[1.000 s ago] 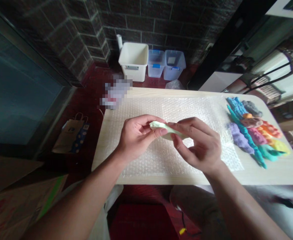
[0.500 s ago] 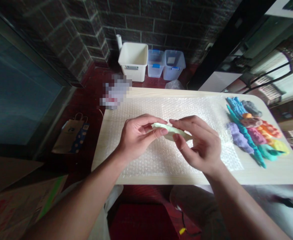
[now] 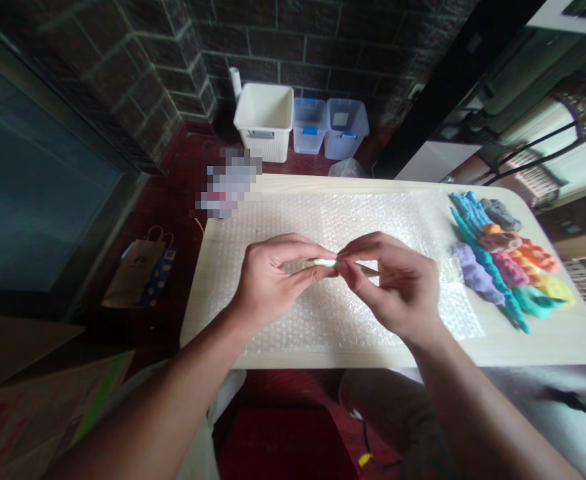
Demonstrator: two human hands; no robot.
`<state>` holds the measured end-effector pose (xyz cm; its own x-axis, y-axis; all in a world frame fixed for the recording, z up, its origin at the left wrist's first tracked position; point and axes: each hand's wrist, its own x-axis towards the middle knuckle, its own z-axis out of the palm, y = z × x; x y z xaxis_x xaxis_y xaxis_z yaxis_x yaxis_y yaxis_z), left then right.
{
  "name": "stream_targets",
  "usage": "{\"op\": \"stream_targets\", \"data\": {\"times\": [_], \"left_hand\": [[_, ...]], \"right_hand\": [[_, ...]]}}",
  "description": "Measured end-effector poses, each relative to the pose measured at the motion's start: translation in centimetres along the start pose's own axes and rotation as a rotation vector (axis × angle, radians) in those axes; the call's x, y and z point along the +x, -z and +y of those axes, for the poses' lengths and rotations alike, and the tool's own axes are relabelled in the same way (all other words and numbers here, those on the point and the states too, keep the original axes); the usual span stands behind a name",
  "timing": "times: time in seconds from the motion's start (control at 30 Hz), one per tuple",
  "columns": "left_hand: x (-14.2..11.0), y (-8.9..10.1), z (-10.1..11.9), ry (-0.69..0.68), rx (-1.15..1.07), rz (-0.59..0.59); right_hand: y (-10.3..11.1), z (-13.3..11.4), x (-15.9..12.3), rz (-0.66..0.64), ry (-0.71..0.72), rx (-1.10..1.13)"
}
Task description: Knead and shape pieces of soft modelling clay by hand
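Observation:
My left hand (image 3: 273,277) and my right hand (image 3: 395,287) meet fingertip to fingertip above a sheet of bubble wrap (image 3: 337,220). Both pinch a thin, flat piece of pale green wool (image 3: 325,263), seen almost edge-on, so only a narrow sliver shows between the fingers. The bubble wrap covers most of a light wooden table (image 3: 547,340). A heap of coloured wool tufts (image 3: 503,263), blue, teal, purple, pink, orange and yellow, lies at the table's right end, a hand's width from my right hand.
On the red floor behind the table stand a white bin (image 3: 267,120) and two clear plastic boxes (image 3: 330,127). A paper bag (image 3: 140,277) sits left of the table, and cardboard (image 3: 33,393) lies at the lower left. A brick wall runs along the back.
The green wool has turned from flat and broad to nearly edge-on. My fingertips have drawn together into a tight pinch at its middle.

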<state>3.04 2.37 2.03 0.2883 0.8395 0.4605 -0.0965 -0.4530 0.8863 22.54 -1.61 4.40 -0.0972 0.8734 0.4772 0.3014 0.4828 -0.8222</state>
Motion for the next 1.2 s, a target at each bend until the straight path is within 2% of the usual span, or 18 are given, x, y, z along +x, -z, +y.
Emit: {"op": "stream_targets", "data": {"times": [0.13, 0.33, 0.43, 0.5, 0.6, 0.77, 0.87, 1.0, 1.2], "left_hand": [[0.1, -0.1, 0.2, -0.014, 0.02, -0.001], [0.0, -0.1, 0.4, -0.041, 0.073, -0.016], [0.1, -0.2, 0.4, -0.027, 0.081, -0.01], [0.0, -0.2, 0.4, -0.001, 0.074, -0.001], [-0.1, -0.2, 0.3, 0.039, 0.048, 0.015], [-0.2, -0.2, 0.1, 0.127, -0.026, 0.053], [-0.1, -0.3, 0.1, 0.186, -0.083, 0.041], [0.1, -0.4, 0.4, 0.225, -0.159, 0.071], [0.2, -0.3, 0.7, 0.203, -0.184, 0.053]], "right_hand": [[0.0, 0.0, -0.1, 0.011, -0.096, 0.095], [-0.2, 0.2, 0.1, -0.02, -0.438, 0.373], [0.0, 0.5, 0.1, -0.018, -0.489, 0.465], [0.2, 0.8, 0.1, 0.004, -0.462, 0.488], [0.4, 1.0, 0.1, 0.011, -0.338, 0.425], [0.4, 0.3, 0.1, -0.033, -0.068, 0.158], [0.4, -0.3, 0.1, -0.031, 0.047, -0.03], [0.3, -0.4, 0.0, -0.036, 0.108, -0.151], [0.3, -0.1, 0.0, -0.021, 0.117, -0.145]]}}
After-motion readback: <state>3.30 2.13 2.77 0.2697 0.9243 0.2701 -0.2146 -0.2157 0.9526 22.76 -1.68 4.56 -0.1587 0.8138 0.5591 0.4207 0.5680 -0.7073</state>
